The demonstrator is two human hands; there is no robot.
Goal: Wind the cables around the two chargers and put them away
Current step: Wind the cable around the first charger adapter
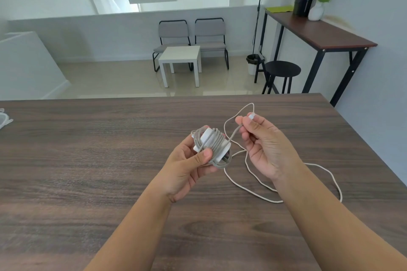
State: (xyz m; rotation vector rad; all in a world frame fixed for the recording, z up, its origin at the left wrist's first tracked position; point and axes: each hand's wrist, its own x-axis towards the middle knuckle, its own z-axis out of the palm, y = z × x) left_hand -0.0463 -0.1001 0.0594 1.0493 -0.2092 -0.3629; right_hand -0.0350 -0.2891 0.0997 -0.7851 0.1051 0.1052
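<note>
Over one wooden table (88, 160), left hand (189, 167) grips one wound charger (211, 143); right hand (262, 143) pinches its cable (233, 136).

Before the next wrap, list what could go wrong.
1. The coils on the charger look loose; if the left hand eases, they may slip off.
2. The slack cable loops over itself on the table and may knot as the right hand pulls.

no legible text, labels, brands or numbers anywhere
</note>
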